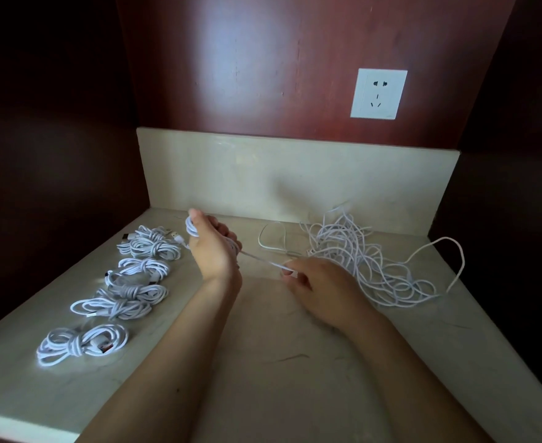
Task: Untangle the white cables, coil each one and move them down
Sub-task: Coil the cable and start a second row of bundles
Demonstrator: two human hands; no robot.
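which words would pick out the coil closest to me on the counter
Start at the pale counter and find the row of coils along its left side. Follow that row to its near end: the coil there lies alone, a gap apart from the rest, with a red-tipped plug showing at its middle.

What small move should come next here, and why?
Probably the right hand carries its pinched strand around the left hand for one more loop: the coil there is only partly wound, and a taut length spans between the hands.
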